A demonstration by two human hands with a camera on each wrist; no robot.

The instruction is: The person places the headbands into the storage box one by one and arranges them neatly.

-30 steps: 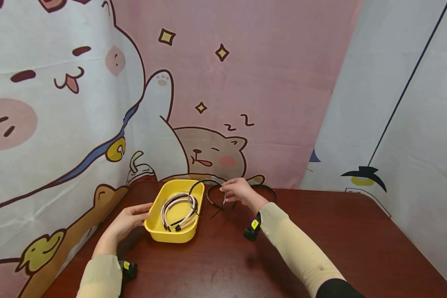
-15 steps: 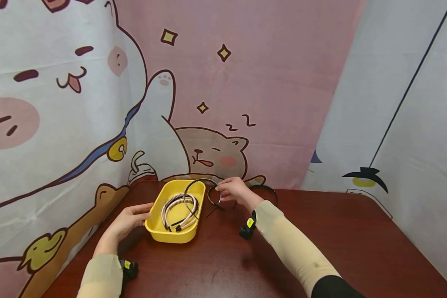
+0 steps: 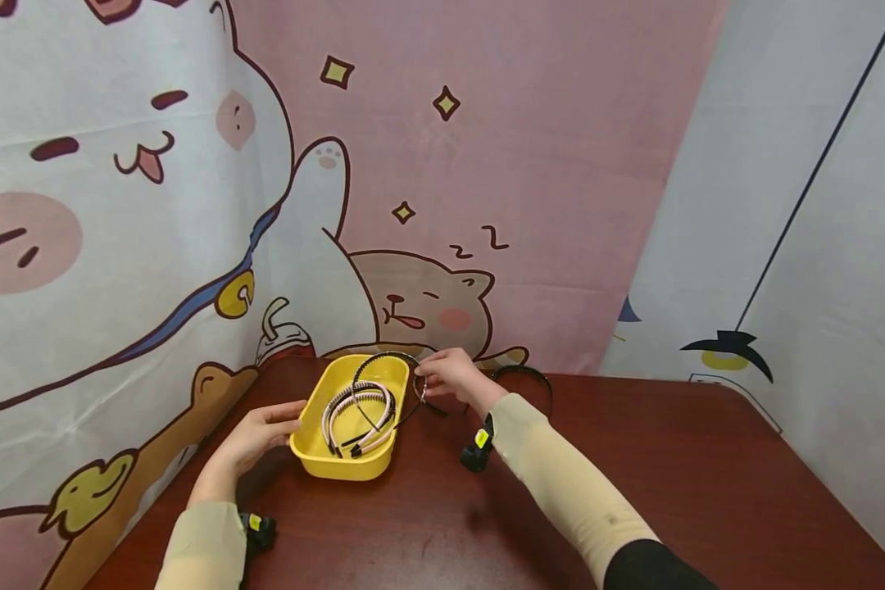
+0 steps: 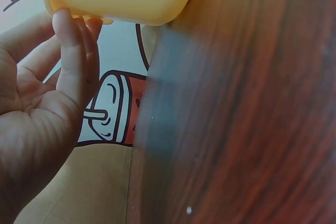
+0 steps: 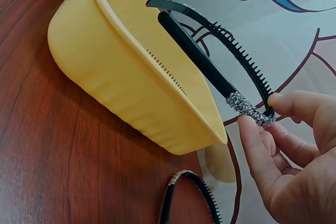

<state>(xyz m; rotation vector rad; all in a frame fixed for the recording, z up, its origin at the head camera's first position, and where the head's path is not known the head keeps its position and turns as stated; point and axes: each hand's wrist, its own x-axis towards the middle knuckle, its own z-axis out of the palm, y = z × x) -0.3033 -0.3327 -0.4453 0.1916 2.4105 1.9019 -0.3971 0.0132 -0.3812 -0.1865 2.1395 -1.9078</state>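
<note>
My left hand [image 3: 254, 438] grips the left rim of a yellow plastic basin [image 3: 339, 469], fingers at its edge in the left wrist view. Pink and black toothed headbands [image 3: 328, 426] lie together inside the basin. My right hand [image 3: 457, 381] pinches a black headband [image 5: 197, 53] by its silver glittery stretch, between thumb and fingers. The held headband has small teeth along its inner side, and its two ends point toward the basin. In the head view it overlaps the basin's right rim.
Another black headband with a glittery top [image 5: 167, 198] lies on the table beside the basin. One more black headband [image 3: 525, 369] stands past my right wrist. A cartoon-printed cloth [image 3: 560, 164] hangs behind the dark red table [image 3: 678, 467].
My right hand has moved left with the black headband, bringing it farther over the basin. My left hand keeps its grip on the rim.
</note>
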